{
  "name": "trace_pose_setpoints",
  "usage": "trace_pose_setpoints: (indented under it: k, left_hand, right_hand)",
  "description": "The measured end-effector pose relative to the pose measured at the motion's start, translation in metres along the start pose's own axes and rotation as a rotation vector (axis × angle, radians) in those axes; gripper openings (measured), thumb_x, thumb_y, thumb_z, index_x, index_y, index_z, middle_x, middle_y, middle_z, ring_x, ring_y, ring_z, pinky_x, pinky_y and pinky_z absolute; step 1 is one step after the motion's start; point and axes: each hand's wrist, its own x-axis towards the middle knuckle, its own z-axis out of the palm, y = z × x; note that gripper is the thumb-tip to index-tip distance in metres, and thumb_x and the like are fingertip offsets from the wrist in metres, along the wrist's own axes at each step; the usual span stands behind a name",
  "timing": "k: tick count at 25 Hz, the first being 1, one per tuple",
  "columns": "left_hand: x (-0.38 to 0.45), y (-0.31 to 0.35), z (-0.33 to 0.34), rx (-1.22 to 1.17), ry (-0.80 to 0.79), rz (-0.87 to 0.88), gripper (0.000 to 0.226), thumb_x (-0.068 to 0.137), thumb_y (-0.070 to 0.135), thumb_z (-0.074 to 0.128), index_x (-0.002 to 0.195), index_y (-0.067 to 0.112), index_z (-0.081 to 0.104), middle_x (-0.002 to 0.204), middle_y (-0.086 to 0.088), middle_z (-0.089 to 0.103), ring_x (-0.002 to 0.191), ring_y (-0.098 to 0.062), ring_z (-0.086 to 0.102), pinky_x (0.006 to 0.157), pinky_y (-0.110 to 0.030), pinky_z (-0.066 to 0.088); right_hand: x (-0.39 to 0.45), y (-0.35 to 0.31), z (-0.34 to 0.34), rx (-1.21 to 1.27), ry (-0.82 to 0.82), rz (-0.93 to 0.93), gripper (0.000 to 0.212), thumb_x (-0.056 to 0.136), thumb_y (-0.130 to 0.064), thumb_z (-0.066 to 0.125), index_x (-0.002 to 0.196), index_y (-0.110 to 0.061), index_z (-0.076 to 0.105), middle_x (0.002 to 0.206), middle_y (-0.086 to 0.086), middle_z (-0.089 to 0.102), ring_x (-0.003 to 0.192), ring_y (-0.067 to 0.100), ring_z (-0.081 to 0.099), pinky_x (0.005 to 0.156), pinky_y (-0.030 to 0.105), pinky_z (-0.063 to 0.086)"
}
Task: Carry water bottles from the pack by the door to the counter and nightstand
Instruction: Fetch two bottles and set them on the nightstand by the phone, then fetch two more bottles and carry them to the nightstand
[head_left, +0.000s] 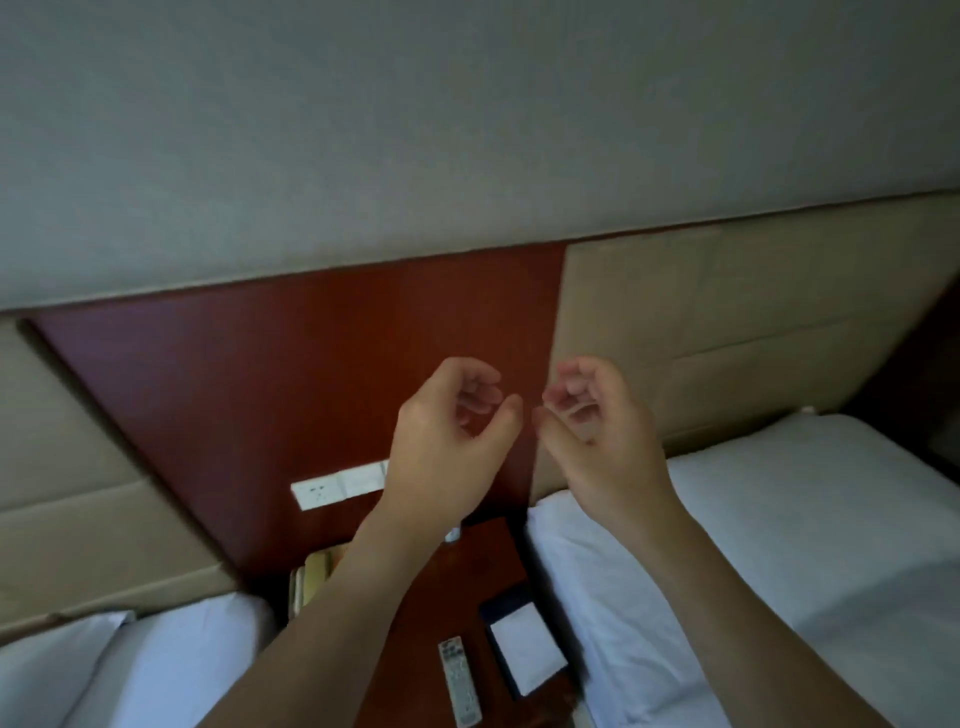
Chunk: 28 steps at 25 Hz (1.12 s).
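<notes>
The dark red-brown nightstand (467, 587) stands between two beds, below my raised hands. My left hand (447, 441) and my right hand (597, 431) hover side by side above it, in front of the wooden wall panel. Both have loosely curled fingers, thumbs apart from the fingers, and nothing in them. A small pale object (453, 534) peeks out from under my left wrist at the back of the nightstand; I cannot tell what it is. No water bottle or bottle pack shows plainly.
On the nightstand lie a grey remote control (460, 680), a white notepad on a dark folder (524, 654) and a beige telephone (311, 577). A white socket plate (337, 486) sits on the panel. White pillows flank it at the left (156, 670) and right (779, 545).
</notes>
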Motion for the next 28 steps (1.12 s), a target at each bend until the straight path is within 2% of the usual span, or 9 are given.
trace_pose_setpoints:
  k: [3, 6, 9, 12, 16, 18, 21, 24, 28]
  left_hand:
    - [-0.028, 0.082, 0.014, -0.124, -0.120, 0.092, 0.016, 0.081, 0.018, 0.074, 0.088, 0.027, 0.062, 0.080, 0.009, 0.067, 0.074, -0.005, 0.062, 0.065, -0.014, 0.048]
    - [-0.081, 0.168, 0.056, -0.266, -0.279, 0.154, 0.020, 0.076, 0.019, 0.075, 0.081, 0.033, 0.061, 0.077, 0.011, 0.068, 0.072, -0.003, 0.063, 0.065, -0.014, 0.049]
    - [-0.161, 0.256, 0.108, -0.401, -0.488, 0.255, 0.016, 0.076, 0.022, 0.075, 0.082, 0.031, 0.062, 0.079, 0.015, 0.067, 0.073, -0.002, 0.062, 0.063, -0.012, 0.048]
    - [-0.283, 0.360, 0.155, -0.554, -0.706, 0.404, 0.018, 0.078, 0.017, 0.077, 0.086, 0.025, 0.063, 0.076, 0.010, 0.066, 0.072, -0.001, 0.060, 0.063, -0.010, 0.045]
    - [-0.500, 0.497, 0.189, -0.734, -1.017, 0.523, 0.018, 0.079, 0.017, 0.077, 0.082, 0.024, 0.061, 0.074, 0.012, 0.065, 0.067, 0.005, 0.058, 0.060, -0.006, 0.041]
    - [-0.606, 0.552, 0.188, -0.820, -1.149, 0.553, 0.017, 0.078, 0.019, 0.077, 0.081, 0.024, 0.060, 0.074, 0.013, 0.065, 0.073, 0.004, 0.060, 0.063, -0.006, 0.041]
    - [-0.755, 0.623, 0.169, -0.955, -1.328, 0.554, 0.015, 0.079, 0.020, 0.077, 0.081, 0.023, 0.063, 0.076, 0.010, 0.066, 0.074, 0.001, 0.060, 0.066, -0.008, 0.042]
    - [-0.866, 0.683, 0.150, -1.057, -1.500, 0.541, 0.011, 0.079, 0.025, 0.075, 0.081, 0.026, 0.064, 0.078, 0.011, 0.066, 0.075, -0.002, 0.060, 0.071, -0.019, 0.048]
    - [-1.006, 0.755, 0.133, -1.171, -1.643, 0.620, 0.011, 0.082, 0.022, 0.075, 0.084, 0.028, 0.066, 0.079, 0.012, 0.067, 0.077, -0.002, 0.062, 0.068, -0.010, 0.044]
  right_hand:
    - [-0.051, -0.057, -0.075, -0.093, 0.137, -0.004, 0.039, 0.084, -0.014, 0.073, 0.101, -0.042, 0.052, 0.091, -0.013, 0.066, 0.088, 0.003, 0.062, 0.074, 0.011, 0.047]
    - [-0.126, -0.097, -0.162, -0.197, 0.336, 0.012, 0.038, 0.083, -0.018, 0.076, 0.103, -0.040, 0.053, 0.091, -0.015, 0.066, 0.086, 0.005, 0.063, 0.071, 0.013, 0.048]
    - [-0.223, -0.132, -0.255, -0.306, 0.540, 0.064, 0.035, 0.082, -0.023, 0.074, 0.104, -0.039, 0.052, 0.091, -0.016, 0.065, 0.086, 0.007, 0.063, 0.073, 0.024, 0.052]
    - [-0.352, -0.177, -0.353, -0.416, 0.795, 0.095, 0.030, 0.081, -0.026, 0.072, 0.099, -0.040, 0.053, 0.091, -0.013, 0.066, 0.084, 0.009, 0.064, 0.072, 0.026, 0.054]
    - [-0.572, -0.244, -0.463, -0.564, 1.133, 0.175, 0.030, 0.080, -0.016, 0.074, 0.098, -0.032, 0.057, 0.088, -0.009, 0.067, 0.077, 0.006, 0.064, 0.066, 0.011, 0.047]
    - [-0.682, -0.284, -0.501, -0.688, 1.256, 0.249, 0.028, 0.077, -0.018, 0.074, 0.098, -0.028, 0.058, 0.085, -0.007, 0.067, 0.073, 0.007, 0.063, 0.063, 0.013, 0.047]
    - [-0.844, -0.354, -0.536, -0.881, 1.433, 0.396, 0.031, 0.080, -0.012, 0.075, 0.096, -0.031, 0.056, 0.087, -0.005, 0.067, 0.075, 0.010, 0.063, 0.064, 0.021, 0.050]
    - [-0.959, -0.416, -0.555, -1.012, 1.601, 0.473, 0.028, 0.082, -0.015, 0.073, 0.099, -0.030, 0.056, 0.090, -0.006, 0.067, 0.079, 0.010, 0.064, 0.068, 0.027, 0.053]
    - [-1.085, -0.464, -0.574, -1.085, 1.805, 0.515, 0.023, 0.081, -0.027, 0.069, 0.099, -0.032, 0.057, 0.091, -0.009, 0.067, 0.082, 0.009, 0.064, 0.070, 0.027, 0.053]
